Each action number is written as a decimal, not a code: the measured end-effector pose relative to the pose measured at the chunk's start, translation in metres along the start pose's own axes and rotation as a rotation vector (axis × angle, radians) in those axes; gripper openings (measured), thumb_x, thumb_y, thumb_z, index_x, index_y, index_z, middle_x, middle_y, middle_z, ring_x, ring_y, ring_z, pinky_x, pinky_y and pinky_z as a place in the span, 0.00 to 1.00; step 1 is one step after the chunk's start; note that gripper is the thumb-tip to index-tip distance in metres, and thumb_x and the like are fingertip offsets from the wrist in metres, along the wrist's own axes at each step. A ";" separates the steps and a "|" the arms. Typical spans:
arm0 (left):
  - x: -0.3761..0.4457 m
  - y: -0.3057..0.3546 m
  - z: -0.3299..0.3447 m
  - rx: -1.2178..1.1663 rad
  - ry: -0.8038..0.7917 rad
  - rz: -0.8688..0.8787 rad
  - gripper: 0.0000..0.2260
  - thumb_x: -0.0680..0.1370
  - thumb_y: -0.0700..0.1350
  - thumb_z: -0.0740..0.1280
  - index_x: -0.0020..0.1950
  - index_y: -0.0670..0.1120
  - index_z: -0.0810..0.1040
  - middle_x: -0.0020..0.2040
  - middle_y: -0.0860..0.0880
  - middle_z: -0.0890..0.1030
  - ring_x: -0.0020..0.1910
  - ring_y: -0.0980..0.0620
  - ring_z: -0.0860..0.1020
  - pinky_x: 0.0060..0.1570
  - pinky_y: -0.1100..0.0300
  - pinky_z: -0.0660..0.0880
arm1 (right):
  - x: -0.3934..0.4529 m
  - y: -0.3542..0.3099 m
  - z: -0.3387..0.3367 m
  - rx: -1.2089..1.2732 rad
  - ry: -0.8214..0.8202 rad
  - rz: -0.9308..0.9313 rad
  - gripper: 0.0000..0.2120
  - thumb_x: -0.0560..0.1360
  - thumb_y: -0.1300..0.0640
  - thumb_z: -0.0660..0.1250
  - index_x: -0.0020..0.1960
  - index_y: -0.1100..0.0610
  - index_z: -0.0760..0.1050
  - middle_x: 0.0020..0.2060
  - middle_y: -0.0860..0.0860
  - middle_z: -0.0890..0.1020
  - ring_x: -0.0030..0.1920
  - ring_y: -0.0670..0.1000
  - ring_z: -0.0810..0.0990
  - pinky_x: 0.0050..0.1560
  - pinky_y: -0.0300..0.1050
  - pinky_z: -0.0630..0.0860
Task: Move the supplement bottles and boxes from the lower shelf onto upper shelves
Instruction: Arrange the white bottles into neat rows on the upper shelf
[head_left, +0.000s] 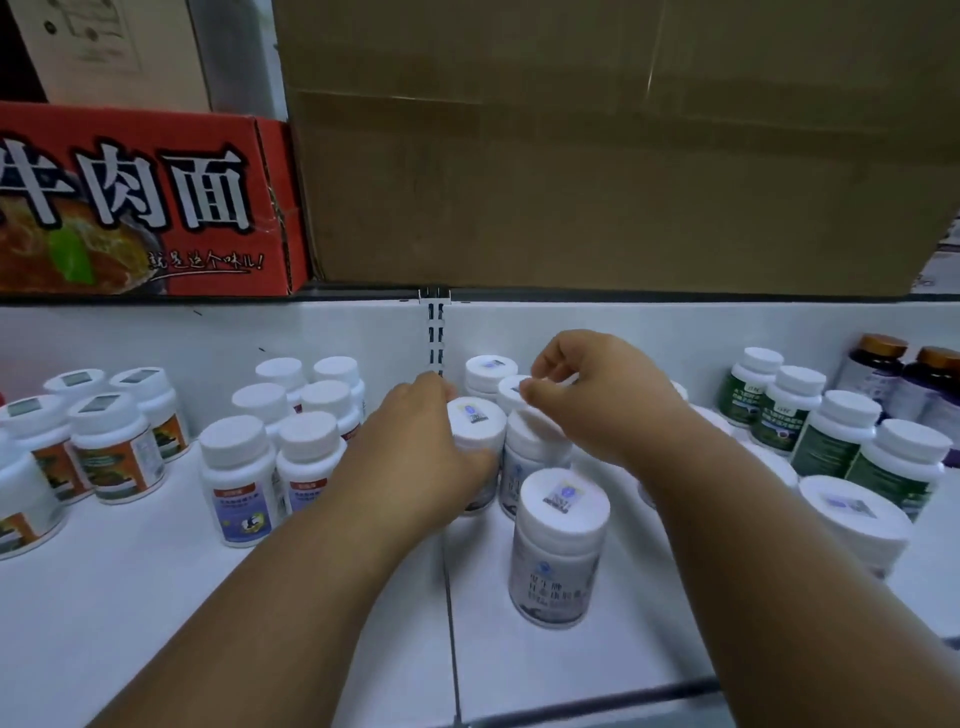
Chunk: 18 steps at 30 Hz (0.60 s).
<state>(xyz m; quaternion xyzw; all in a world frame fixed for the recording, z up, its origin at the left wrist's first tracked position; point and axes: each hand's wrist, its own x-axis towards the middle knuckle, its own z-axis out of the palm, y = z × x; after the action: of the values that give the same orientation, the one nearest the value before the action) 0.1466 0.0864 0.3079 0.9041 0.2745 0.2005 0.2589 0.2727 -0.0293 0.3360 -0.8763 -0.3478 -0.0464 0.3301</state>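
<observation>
Left hand (415, 447) wrapped round an upright white bottle (475, 431), cap up, on the shelf (519, 670); right hand (597, 400) pinching a neighbouring bottle's cap (514, 389).

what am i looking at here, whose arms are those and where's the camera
There is no machine here. The single picture comes from a wide-angle camera worn on a person's head, looking forward and down, so the two bare arms are that person's own.

They reach over a white shelf crowded with white-capped supplement bottles. The left hand curls round a bottle in the middle cluster. The right hand hovers just above the neighbouring bottles with fingers curled; whether it pinches anything I cannot tell.

One bottle stands alone in front. Green-labelled bottles stand on the right, orange-labelled ones on the left. Above sit a red noodle carton and a brown cardboard box.
</observation>
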 end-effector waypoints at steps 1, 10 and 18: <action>0.001 0.002 0.000 0.028 -0.009 -0.004 0.19 0.72 0.55 0.68 0.59 0.55 0.68 0.56 0.54 0.74 0.53 0.50 0.76 0.50 0.52 0.75 | 0.004 -0.001 0.004 -0.008 -0.007 0.003 0.07 0.73 0.46 0.70 0.45 0.49 0.76 0.42 0.44 0.80 0.39 0.42 0.76 0.35 0.38 0.68; 0.017 0.004 -0.004 0.242 -0.052 0.102 0.18 0.73 0.59 0.65 0.59 0.56 0.66 0.58 0.55 0.73 0.56 0.52 0.75 0.52 0.54 0.74 | 0.027 0.004 0.017 -0.096 -0.023 0.095 0.12 0.67 0.44 0.69 0.41 0.50 0.73 0.40 0.45 0.79 0.40 0.47 0.77 0.38 0.42 0.73; 0.033 0.002 0.004 0.214 0.001 0.302 0.17 0.75 0.60 0.62 0.61 0.61 0.61 0.60 0.60 0.68 0.60 0.58 0.71 0.56 0.59 0.71 | 0.036 0.009 0.015 -0.069 -0.049 0.106 0.11 0.66 0.46 0.70 0.40 0.52 0.72 0.31 0.46 0.78 0.35 0.46 0.77 0.33 0.42 0.69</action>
<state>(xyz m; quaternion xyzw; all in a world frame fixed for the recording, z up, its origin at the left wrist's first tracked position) 0.1747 0.1035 0.3136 0.9574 0.1555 0.2071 0.1280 0.3034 -0.0038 0.3310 -0.9052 -0.3070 -0.0192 0.2933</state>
